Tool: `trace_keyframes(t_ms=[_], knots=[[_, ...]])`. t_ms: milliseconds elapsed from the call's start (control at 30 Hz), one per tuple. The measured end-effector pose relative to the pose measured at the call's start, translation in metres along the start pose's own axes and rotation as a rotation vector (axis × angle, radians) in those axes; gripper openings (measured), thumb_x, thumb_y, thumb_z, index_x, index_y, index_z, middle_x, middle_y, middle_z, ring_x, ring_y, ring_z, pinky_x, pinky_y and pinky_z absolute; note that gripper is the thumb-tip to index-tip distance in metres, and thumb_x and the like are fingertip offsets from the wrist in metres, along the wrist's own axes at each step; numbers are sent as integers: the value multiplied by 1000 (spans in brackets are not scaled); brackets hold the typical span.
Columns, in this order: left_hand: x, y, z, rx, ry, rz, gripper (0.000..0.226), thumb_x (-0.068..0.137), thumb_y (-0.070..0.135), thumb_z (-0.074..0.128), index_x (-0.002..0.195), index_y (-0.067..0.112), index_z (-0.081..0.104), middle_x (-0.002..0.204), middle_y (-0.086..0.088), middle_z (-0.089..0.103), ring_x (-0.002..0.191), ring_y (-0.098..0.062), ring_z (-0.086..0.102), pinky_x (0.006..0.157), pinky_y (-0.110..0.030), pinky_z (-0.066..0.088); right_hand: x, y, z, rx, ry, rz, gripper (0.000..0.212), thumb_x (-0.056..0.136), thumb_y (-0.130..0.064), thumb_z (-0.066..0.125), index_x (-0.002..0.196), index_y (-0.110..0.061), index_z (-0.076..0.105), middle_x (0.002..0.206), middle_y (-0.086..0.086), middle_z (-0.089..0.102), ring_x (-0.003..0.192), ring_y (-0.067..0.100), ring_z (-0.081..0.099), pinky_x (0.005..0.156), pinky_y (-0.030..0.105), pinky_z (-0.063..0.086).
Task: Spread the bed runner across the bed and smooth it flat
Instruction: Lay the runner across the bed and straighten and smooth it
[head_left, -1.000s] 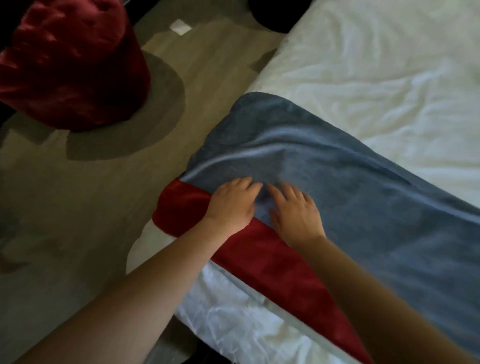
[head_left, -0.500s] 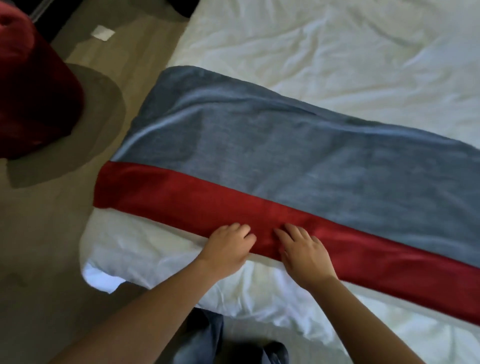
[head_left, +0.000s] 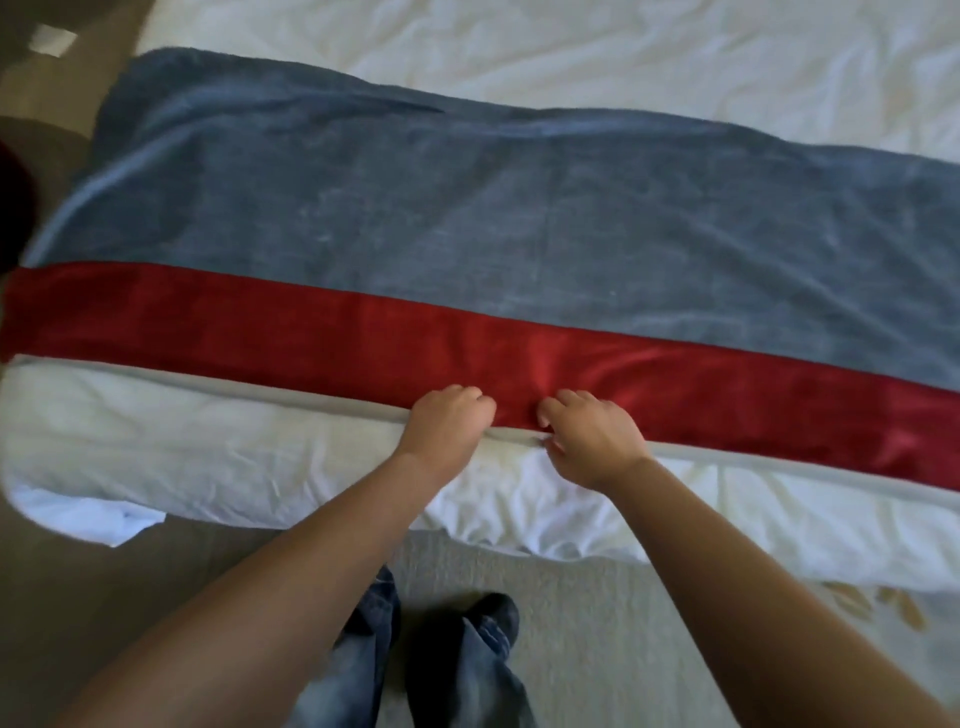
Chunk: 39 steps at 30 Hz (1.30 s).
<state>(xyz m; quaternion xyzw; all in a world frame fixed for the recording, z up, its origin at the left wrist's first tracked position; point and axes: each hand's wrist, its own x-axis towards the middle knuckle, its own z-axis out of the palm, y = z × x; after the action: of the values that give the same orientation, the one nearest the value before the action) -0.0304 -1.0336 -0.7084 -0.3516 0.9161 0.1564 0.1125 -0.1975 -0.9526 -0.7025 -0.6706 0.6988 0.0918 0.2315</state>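
The bed runner is a wide grey-blue cloth with a red band and a pale grey hem along its near side. It lies across the foot of the bed, over white bedding, with soft creases near its far edge. My left hand and my right hand sit side by side at the near hem, fingers curled over the red band's edge. Both hands pinch the runner's hem. The runner's right end runs out of view.
White bedding hangs over the foot of the bed toward me. My jeans and dark shoes stand on a pale rug below. Brown floor shows at the left, with a small white scrap on it.
My hands slid from the grey part back over the red band to the near hem, and their fingers curled onto it. The view swung to face the bed's foot squarely.
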Motion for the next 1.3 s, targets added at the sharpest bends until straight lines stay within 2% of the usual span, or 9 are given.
trace_keyframes(t_ms=[167,367,533,667,800,867,933,1033,1300], knots=[[-1,-2,4,-202,60,-70,17,81,33,62,86,18,69,90,3,64,86,-19,59,67,-32,50,-8,11,15,181,78,18,22,83,-28,55,102,-17,60,97,2,58,95,23,56,67,33,48],[3,-3,6,-11,-12,-34,13,88,23,61,98,17,67,100,1,62,99,-21,56,72,-36,50,-4,9,24,157,108,133,13,88,-11,56,101,-11,60,102,4,57,101,25,54,64,35,48],[16,14,8,197,-72,-31,15,85,4,60,94,15,65,98,0,60,95,-21,56,64,-32,43,3,3,28,13,91,150,26,83,7,49,104,-6,56,110,9,54,104,28,52,67,33,38],[-4,7,9,172,-23,19,19,83,0,57,91,16,64,93,1,61,88,-19,56,64,-29,41,-19,1,34,9,164,74,27,81,8,48,103,-7,52,106,10,53,97,28,51,73,34,40],[-37,4,20,129,-59,121,16,80,0,59,85,14,64,86,0,61,82,-20,57,63,-31,47,-53,-6,43,-104,186,-152,16,74,-2,63,87,-11,62,85,5,60,75,23,58,61,32,49],[-39,6,23,131,-44,148,15,75,-2,64,79,12,64,79,-1,61,76,-21,58,58,-31,44,-53,-4,44,-143,150,-192,17,77,-4,59,91,-12,61,87,4,59,76,21,58,62,31,49],[-33,11,21,125,-18,168,13,73,-1,62,76,12,62,77,-2,59,73,-22,56,56,-30,37,-46,2,42,-132,109,-180,21,85,-4,47,102,-12,55,98,5,56,87,24,56,67,32,43],[-27,28,20,78,-24,234,11,77,8,55,84,14,60,85,-1,58,80,-22,55,62,-31,38,-48,14,41,-122,124,-89,20,86,-14,49,105,-16,50,103,2,55,92,23,54,65,31,36],[12,112,25,118,-30,360,10,88,12,51,96,14,57,98,-4,59,90,-24,57,69,-35,42,-87,89,36,-141,122,115,18,82,-14,51,99,-17,55,98,2,57,92,24,55,70,35,44]])
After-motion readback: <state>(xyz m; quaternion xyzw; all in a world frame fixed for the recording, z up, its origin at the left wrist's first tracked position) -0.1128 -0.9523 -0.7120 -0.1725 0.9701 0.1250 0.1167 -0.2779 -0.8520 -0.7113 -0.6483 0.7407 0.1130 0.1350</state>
